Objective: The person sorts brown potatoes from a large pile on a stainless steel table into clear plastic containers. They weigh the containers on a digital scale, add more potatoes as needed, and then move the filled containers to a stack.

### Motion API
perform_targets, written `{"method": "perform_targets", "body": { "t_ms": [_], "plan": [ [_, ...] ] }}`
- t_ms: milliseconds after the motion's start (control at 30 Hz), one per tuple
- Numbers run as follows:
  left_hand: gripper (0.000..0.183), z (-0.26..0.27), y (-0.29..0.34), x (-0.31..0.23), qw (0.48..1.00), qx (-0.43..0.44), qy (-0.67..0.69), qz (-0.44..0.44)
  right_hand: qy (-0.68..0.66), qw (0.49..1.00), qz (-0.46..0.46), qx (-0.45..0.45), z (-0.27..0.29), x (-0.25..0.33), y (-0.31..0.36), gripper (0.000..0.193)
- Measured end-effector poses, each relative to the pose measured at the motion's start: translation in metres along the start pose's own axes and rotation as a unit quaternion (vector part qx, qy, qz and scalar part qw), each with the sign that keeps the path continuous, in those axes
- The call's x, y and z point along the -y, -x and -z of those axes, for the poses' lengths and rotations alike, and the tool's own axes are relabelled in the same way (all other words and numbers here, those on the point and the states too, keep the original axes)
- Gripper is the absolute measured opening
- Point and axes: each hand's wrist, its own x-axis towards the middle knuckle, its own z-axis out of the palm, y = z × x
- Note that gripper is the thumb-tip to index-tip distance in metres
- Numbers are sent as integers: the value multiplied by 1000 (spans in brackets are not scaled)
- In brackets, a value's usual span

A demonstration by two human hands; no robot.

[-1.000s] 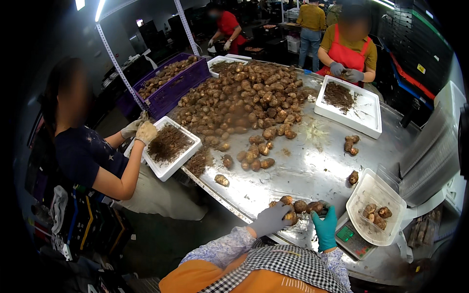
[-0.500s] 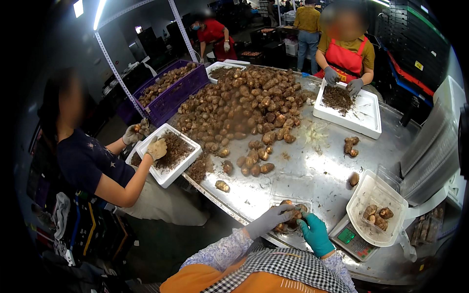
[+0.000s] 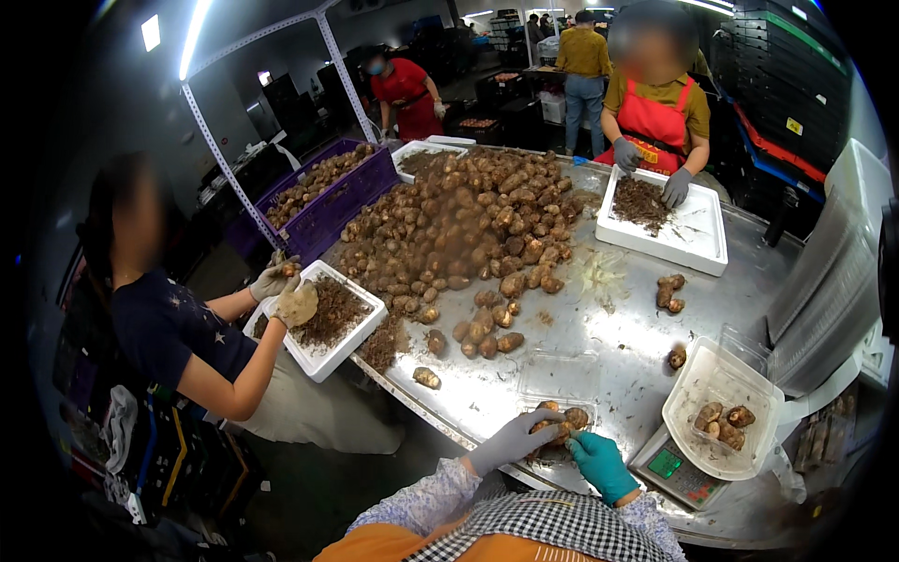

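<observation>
Left hand (image 3: 510, 443), tubers (image 3: 576, 417) near table edge (image 3: 426, 410)

The sleeved left forearm (image 3: 417, 498) is extended from the near side toward the far right, and the grey-gloved left hand (image 3: 510, 444) is held with its back upward. The teal-gloved right hand (image 3: 604, 465) is angled toward the far left, its fingers (image 3: 586, 445) bent, near the left hand.
</observation>
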Motion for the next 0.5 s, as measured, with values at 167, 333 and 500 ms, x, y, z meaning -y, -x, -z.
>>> {"method": "perform_targets", "body": {
  "t_ms": [167,333,500],
  "plan": [
    [38,1,0,-9,1000,5,-4,18,-27,1000,1,6,6,11,3,27],
    [37,-2,-1,0,999,-13,-20,-35,-38,999,-22,19,5,4,2,28],
    [37,-3,2,-10,999,-12,-41,-16,-33,999,20,10,3,0,1,28]
  ]
}}
